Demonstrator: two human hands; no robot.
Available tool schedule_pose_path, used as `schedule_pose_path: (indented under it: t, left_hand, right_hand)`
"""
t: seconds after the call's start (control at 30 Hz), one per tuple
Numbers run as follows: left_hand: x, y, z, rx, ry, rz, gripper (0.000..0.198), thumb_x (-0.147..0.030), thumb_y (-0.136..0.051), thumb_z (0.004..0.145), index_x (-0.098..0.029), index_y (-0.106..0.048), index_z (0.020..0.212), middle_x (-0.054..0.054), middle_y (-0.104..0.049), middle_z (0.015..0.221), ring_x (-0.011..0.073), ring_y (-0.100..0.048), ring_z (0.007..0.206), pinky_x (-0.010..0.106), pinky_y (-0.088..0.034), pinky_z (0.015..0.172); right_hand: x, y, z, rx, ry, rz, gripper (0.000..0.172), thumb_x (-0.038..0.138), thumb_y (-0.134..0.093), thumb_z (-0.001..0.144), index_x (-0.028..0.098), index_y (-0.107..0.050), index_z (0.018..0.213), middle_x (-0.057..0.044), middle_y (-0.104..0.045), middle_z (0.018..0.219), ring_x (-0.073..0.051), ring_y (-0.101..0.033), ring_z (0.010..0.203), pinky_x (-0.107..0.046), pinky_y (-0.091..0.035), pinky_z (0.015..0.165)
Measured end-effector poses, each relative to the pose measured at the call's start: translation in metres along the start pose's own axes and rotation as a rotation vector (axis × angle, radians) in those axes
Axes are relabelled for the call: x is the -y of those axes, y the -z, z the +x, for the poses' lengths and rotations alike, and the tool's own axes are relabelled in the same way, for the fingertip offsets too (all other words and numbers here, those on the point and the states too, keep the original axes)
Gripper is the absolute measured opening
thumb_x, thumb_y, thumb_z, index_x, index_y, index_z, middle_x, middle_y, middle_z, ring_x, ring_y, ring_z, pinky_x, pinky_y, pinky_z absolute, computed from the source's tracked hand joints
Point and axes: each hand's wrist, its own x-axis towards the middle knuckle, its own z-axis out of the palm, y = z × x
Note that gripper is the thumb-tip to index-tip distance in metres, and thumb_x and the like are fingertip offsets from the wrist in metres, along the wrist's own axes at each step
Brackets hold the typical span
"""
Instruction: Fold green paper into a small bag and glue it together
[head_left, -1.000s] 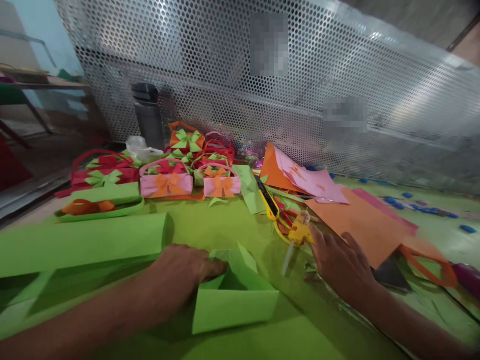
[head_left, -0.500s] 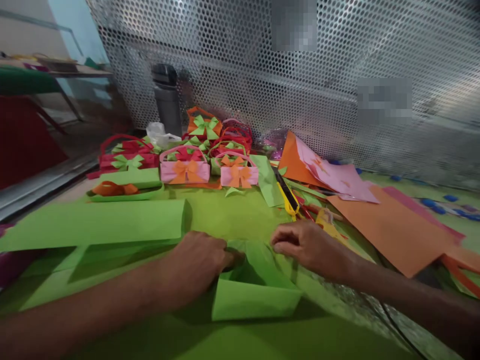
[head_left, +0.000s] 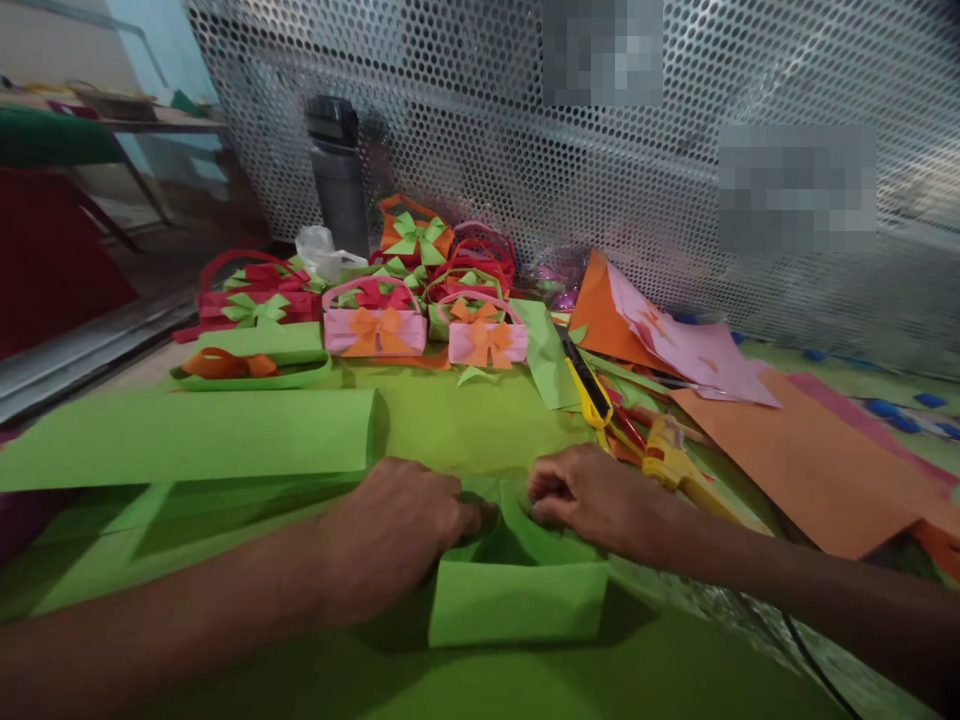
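Observation:
A folded green paper (head_left: 519, 602), shaped like a small open box, stands between my hands with its front panel upright. My left hand (head_left: 405, 520) is closed at its left side, the fingertips reaching into the fold. On the opposite side, my right hand (head_left: 581, 495) curls its fingers at the paper's right edge; the exact grip is partly hidden. Left of them lies a larger folded green sheet (head_left: 195, 432). Beyond it rests a green paper piece with an orange paper loop (head_left: 229, 363).
Small paper bags with bows (head_left: 375, 330) line the back. A yellow-black cutter (head_left: 589, 385) and a yellow glue gun (head_left: 675, 465) lie beyond my right hand. Orange sheets (head_left: 810, 460) spread right. A dark bottle (head_left: 339, 185) stands before a perforated metal panel (head_left: 480, 110).
My right hand has moved slightly left, closer to my left hand, at the paper's edge. The paper's right side has come inward. The view has shifted a little.

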Motion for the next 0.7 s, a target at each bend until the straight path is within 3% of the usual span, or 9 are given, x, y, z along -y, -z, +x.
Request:
schedule_pose_path:
  t: [0.27, 0.47, 0.7]
  left_hand:
    - [0.001, -0.002, 0.001, 0.016, -0.026, 0.047, 0.035, -0.008, -0.051, 0.078, -0.028, -0.058, 0.106, 0.001, -0.060, 0.066, 0.0186, -0.059, 0.058, 0.025, -0.034, 0.047]
    - [0.001, 0.001, 0.001, 0.031, -0.055, 0.040, 0.033, -0.009, -0.050, 0.080, -0.026, -0.058, 0.107, 0.001, -0.059, 0.066, 0.0185, -0.058, 0.060, 0.026, -0.034, 0.049]
    - [0.000, 0.012, 0.005, 0.010, -0.128, 0.052, 0.015, -0.011, -0.052, 0.080, -0.021, -0.060, 0.089, 0.005, -0.055, 0.085, 0.0196, -0.052, 0.074, 0.028, -0.036, 0.054]
  right_hand:
    - [0.015, -0.001, 0.004, -0.029, -0.111, -0.168, 0.011, 0.027, -0.062, 0.071, 0.017, -0.065, 0.067, 0.001, -0.058, 0.056, -0.011, -0.046, 0.052, -0.023, -0.026, 0.049]
    - [0.013, -0.001, 0.006, -0.025, -0.078, -0.228, 0.016, 0.030, -0.062, 0.072, 0.017, -0.063, 0.063, 0.002, -0.056, 0.053, -0.010, -0.044, 0.050, -0.023, -0.024, 0.048]
    - [0.009, 0.003, 0.018, 0.011, -0.017, -0.234, 0.024, 0.033, -0.061, 0.070, 0.016, -0.060, 0.054, 0.003, -0.049, 0.047, -0.008, -0.038, 0.044, -0.023, -0.020, 0.044]
